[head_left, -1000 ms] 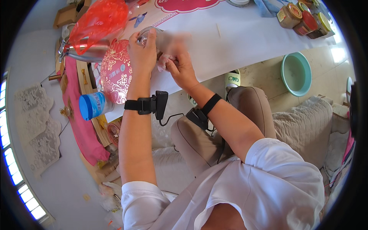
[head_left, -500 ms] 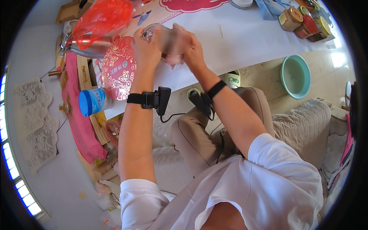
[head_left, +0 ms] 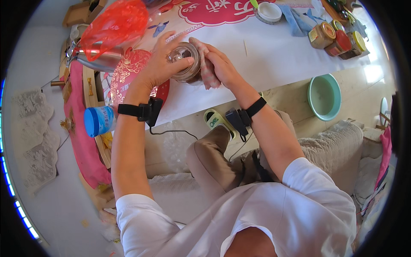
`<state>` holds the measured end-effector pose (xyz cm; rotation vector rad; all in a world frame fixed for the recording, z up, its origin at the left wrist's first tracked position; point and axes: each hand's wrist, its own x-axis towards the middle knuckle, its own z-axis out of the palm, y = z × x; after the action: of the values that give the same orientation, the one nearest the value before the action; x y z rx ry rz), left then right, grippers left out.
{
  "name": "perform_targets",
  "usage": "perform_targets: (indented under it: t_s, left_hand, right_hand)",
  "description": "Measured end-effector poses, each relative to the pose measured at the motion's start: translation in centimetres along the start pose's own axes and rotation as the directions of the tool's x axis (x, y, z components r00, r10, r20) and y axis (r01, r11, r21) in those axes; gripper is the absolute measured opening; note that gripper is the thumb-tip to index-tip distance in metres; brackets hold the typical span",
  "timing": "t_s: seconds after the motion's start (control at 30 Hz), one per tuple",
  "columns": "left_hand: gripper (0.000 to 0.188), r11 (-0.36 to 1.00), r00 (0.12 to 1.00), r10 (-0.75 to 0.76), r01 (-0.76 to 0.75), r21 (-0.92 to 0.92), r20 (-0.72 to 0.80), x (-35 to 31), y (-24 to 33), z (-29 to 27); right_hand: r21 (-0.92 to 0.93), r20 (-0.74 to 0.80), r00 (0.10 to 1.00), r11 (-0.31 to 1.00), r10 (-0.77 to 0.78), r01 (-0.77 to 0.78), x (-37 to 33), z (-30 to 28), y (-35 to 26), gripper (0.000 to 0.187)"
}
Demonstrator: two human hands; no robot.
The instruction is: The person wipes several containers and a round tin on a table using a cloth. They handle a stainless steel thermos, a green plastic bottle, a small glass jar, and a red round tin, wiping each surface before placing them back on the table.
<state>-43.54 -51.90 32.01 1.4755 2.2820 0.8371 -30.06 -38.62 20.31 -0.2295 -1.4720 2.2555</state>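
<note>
My left hand [head_left: 160, 64] grips a clear glass jar [head_left: 185, 60] held above the white table [head_left: 274, 55], its mouth turned towards me. My right hand [head_left: 220, 64] presses a pinkish cloth [head_left: 208, 70] against the jar's right side. Both wrists wear black straps with small devices; a cable hangs from the left one.
A red plastic bag [head_left: 115, 25] and a red patterned round tin [head_left: 128, 77] lie left of the jar. A blue-capped bottle [head_left: 97, 121] stands at the left. Several lidded jars [head_left: 338, 38], a blue cloth [head_left: 297, 21] and a white lid [head_left: 269, 10] sit further along the table. A green basin [head_left: 324, 96] is on the floor.
Both hands lifted the jar and cloth off the table and turned it, so its mouth now faces me. The cloth has moved to the jar's right side.
</note>
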Motion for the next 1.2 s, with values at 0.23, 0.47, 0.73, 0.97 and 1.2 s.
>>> perform_targets:
  t_s: [0.23, 0.47, 0.73, 0.97, 1.2]
  left_hand:
    - [0.059, 0.923, 0.863, -0.226, 0.339, 0.185, -0.451, -3.2, 4.2, 4.4]
    - [0.045, 0.983, 0.976, 0.159, -0.143, 0.114, -0.147, -2.0, -0.4, 0.8]
    - [0.063, 0.901, 0.965, -0.085, 0.181, 0.395, -0.247, -4.7, 3.4, -0.1]
    - [0.014, 0.986, 0.797, -0.055, 0.138, 0.093, -0.601, -4.1, 3.1, 6.4]
    - [0.011, 0.982, 0.929, 0.128, -0.168, -0.089, -0.348, -3.6, 0.9, 3.5]
  right_hand:
    - [-0.064, 0.142, 0.971, 0.981, 0.192, -0.185, 3.5, -0.4, -0.1, 0.046]
    - [0.07, 0.201, 0.88, 0.89, 0.43, -0.45, 6.0, 0.3, -1.6, 0.041]
    - [-0.006, -0.093, 0.994, 0.998, -0.056, 0.056, -2.0, 2.7, 2.4, 0.044]
    - [-0.398, -0.179, 0.862, 0.836, -0.474, 0.377, -5.7, 5.3, 2.5, 0.047]
    - [-0.09, 0.323, 0.906, 0.962, 0.273, -0.257, 6.2, 0.2, 2.0, 0.035]
